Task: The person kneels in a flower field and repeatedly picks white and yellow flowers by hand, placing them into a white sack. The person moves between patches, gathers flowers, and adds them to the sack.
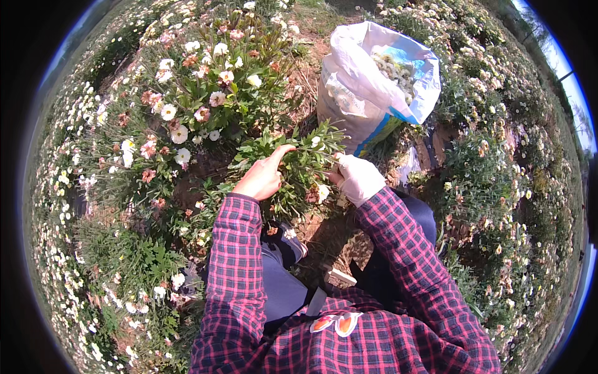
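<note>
My bare left hand (265,174) is at the left side of a leafy chrysanthemum plant (299,170), its index finger stretched out over the stems; whether it grips any of them I cannot tell. On the plant's right side my right hand (359,177), in a pale glove or wrap, has its thumb and fingers closed on flower stems. A white bloom (322,192) and a browned one (311,195) hang below, between the hands. Just beyond my right hand stands a white woven sack (345,93), open at the top, with picked pale flower heads (397,77) inside.
Flowering bushes (180,117) with white, pink and withered blooms fill the left. More flower rows (495,187) run along the right. Bare soil and dry stalks (306,84) lie left of the sack. My shoe (294,243) and a pale flat piece (342,276) are near my knees.
</note>
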Demonstrator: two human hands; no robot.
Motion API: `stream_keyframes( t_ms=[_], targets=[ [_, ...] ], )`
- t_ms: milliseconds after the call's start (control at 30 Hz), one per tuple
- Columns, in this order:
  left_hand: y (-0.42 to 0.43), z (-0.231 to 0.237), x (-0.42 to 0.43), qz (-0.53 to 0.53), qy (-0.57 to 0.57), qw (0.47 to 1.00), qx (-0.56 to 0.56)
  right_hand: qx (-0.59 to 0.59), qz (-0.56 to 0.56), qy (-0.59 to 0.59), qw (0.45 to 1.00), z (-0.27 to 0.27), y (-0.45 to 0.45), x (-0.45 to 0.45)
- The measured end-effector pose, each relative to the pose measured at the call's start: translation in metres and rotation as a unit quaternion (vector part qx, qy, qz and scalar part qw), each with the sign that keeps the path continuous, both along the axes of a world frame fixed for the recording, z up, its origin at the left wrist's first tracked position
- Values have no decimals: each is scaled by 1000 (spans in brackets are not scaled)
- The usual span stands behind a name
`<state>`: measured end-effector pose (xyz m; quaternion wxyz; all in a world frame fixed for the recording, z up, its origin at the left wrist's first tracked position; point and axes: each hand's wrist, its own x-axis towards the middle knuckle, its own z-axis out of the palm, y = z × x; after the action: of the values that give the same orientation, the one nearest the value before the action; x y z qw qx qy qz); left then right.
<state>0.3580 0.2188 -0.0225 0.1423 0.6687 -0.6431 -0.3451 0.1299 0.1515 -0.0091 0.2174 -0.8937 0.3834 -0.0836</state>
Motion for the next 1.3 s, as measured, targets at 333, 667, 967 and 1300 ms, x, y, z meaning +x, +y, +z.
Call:
stream_keyframes(
  t_ms=[333,667,967,1300],
  targets=[
    [2,19,1,7,9,999,33,128,20,51,990,-13,7,-4],
    [23,16,30,30,27,999,22,287,-18,-163,944,12,50,-60],
    [19,11,27,25,44,999,9,196,-144,-82,967,2,30,-11],
    [25,11,29,-11,-10,1000,17,289,-37,-138,946,8,48,-28]
  ],
)
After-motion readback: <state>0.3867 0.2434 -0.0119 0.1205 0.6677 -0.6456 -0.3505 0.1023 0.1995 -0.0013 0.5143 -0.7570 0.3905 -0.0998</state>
